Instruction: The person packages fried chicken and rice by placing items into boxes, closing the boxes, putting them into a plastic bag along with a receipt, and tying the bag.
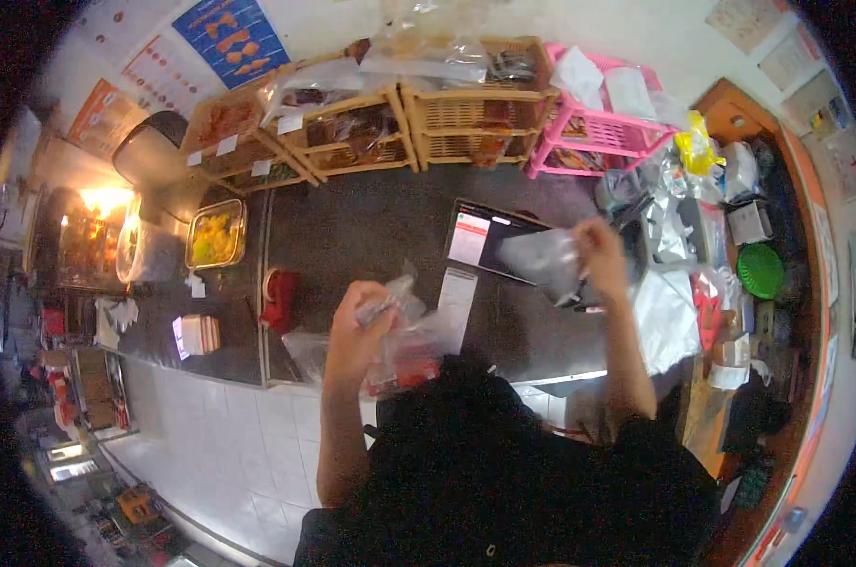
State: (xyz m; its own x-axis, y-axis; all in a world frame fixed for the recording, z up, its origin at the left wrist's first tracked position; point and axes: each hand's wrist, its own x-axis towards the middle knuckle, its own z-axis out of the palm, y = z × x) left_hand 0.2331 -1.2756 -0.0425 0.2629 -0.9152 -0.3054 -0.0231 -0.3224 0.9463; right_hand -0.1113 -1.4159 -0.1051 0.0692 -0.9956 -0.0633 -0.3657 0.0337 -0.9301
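My left hand (357,322) grips the gathered top of a clear plastic bag (417,333). Something red with print (406,372) shows low in that bag, close to my black shirt. On the other side, my right hand (603,255) pinches a thin translucent plastic bag (541,256), blurred by motion. This second bag covers part of a tablet (509,225) whose screen is lit. Between the hands a long printed paper slip (458,301) lies on the dark counter (357,227).
Tan plastic basket racks (481,113) and a pink rack (598,124) line the wall. To the left are a glass dish of yellow food (216,232), a red tape dispenser-like object (279,299) and a small stack (199,335). Plastic bags (665,319) crowd the right side.
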